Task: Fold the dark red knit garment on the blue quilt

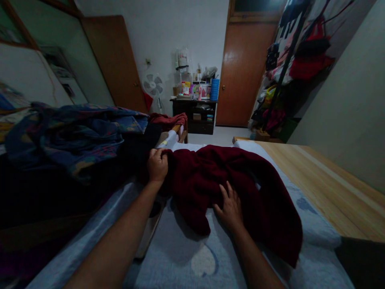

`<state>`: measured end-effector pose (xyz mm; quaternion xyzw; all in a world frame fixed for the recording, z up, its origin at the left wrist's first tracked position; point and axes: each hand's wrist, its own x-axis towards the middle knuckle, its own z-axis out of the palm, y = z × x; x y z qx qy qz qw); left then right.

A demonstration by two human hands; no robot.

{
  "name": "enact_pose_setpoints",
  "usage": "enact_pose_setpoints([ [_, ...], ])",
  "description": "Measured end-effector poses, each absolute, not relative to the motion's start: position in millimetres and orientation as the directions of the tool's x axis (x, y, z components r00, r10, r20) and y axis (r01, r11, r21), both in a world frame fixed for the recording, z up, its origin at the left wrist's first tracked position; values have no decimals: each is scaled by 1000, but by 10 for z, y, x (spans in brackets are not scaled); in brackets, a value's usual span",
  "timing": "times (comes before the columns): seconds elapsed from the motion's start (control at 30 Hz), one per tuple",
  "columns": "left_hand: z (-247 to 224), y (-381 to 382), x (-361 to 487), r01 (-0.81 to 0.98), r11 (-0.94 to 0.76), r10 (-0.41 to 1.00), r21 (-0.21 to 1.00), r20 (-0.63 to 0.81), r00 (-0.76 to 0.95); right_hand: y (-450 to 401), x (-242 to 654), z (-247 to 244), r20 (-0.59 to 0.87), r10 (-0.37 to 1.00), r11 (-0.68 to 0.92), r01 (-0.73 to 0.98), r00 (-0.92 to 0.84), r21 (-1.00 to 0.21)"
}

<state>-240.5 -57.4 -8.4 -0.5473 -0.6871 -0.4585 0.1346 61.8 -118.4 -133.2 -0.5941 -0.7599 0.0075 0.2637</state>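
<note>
The maroon garment (195, 172) sprawls from eleven to four o'clock on the blue sheet (168, 249), probably spread so its folds can be reached. At eleven, the left hand (158, 165) grips its edge; at one, the right hand (231, 206) lies open, fingers slightly spread, touching the cloth.

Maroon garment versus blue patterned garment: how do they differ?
The maroon garment is plain; the blue patterned garment has a multicoloured print. The maroon garment lies on the pale blue sheet under the left hand and right hand; the blue patterned garment is heaped over black cloth, untouched. Both are rumpled.
</note>
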Motion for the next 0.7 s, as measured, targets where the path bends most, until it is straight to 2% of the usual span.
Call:
enact_pose_setpoints([
  [0.07,-86,-539,-2286,884,-132,599,448,747,-289,-1183,618,-1335,398,904,296,898,-153,-326],
  [0.13,-177,-506,-2206,897,-190,688,398,706,-168,-1183,617,-1336,402,903,298,897,-154,-325],
  [0.17,-249,-490,-2186,911,-182,780,370,618,-95,-1183,617,-1336,401,903,298,898,-155,-324],
  [0.23,-411,-464,-2184,946,-126,949,298,314,28,-1184,617,-1335,399,904,296,900,-156,-320],
  [0.3,-533,-449,-2213,971,-69,997,228,34,63,-1184,616,-1334,395,905,293,902,-155,-317],
  [0.37,-552,-440,-2245,980,-40,996,197,-65,54,-1186,616,-1331,388,908,292,903,-159,-315],
  [0.47,-377,-400,-2268,984,-13,1000,180,-3,14,-1188,615,-1323,376,912,291,902,-161,-320],
  [0.6,-72,-205,-2345,987,30,945,155,316,-79,-1193,616,-1310,363,918,288,898,-160,-333],
  [0.63,-38,-133,-2385,982,71,937,178,325,-126,-1194,617,-1308,360,919,287,898,-159,-334],
  [0.7,-41,18,-2478,929,225,938,293,191,-288,-1195,617,-1305,360,919,286,897,-158,-337],
])
